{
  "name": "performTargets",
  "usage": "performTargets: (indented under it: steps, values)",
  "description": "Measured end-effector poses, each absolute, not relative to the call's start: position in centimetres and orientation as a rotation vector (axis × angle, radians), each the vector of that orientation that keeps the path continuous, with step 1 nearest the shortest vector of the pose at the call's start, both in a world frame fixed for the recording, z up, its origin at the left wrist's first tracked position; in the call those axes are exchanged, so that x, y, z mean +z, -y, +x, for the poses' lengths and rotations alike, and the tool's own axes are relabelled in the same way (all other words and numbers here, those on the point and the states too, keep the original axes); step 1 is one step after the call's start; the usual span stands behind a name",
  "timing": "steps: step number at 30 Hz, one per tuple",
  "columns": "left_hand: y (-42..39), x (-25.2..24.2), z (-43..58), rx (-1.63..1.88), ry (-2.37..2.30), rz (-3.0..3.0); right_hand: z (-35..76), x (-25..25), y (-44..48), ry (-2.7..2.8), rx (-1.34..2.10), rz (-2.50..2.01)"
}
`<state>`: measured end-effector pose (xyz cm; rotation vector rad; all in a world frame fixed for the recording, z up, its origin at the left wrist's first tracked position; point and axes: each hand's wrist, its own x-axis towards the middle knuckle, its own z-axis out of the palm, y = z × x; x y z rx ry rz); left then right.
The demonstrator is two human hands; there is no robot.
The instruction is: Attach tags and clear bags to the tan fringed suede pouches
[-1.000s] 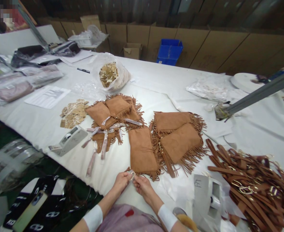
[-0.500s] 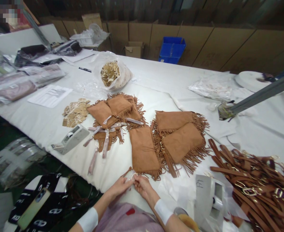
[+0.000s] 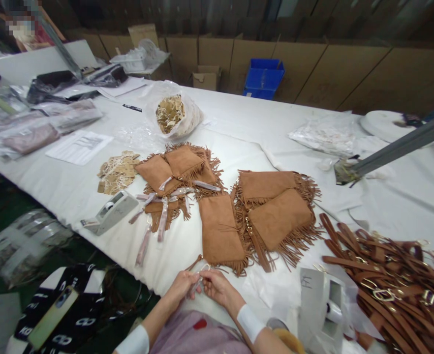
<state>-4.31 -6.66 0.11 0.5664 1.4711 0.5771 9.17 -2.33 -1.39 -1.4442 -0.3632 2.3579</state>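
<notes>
Both my hands meet at the table's near edge, just below a brown fringed suede pouch (image 3: 222, 228). My left hand (image 3: 184, 286) is closed in a pinch, and my right hand (image 3: 219, 286) pinches close beside it. A thin white string (image 3: 204, 268) loops up between the fingertips; whatever hangs from it is too small to make out. Near the fingers a short brown wrist strap (image 3: 195, 263) runs from the pouch's lower corner. Two more fringed pouches (image 3: 279, 219) overlap to the right, one with a gold clasp.
Left of centre lie stacked pouches with wrapped straps (image 3: 161, 172), a pile of tan tags (image 3: 117, 169) and a tape dispenser (image 3: 109, 211). Another dispenser (image 3: 320, 309) and heaped brown straps (image 3: 394, 285) are at right. Behind stands a bag of tags (image 3: 178, 113); a metal pole (image 3: 397, 142) slants in.
My hands have drawn slightly apart and turned at the fingertips, with the white string still between them. The view has shifted a little; the pouches lie as before.
</notes>
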Motion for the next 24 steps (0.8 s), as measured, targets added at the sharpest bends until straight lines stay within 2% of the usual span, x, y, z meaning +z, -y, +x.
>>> performTargets:
  steps: [13, 24]
  values:
    - [6.4, 0.0, -2.9, 0.712, -1.701, 0.843, 8.4, -1.3, 2.4, 0.335, 2.213, -1.585]
    - [7.2, 2.1, -2.0, 0.514, -1.822, 1.181, 9.2, -1.9, 1.8, 0.271, 2.134, -1.7]
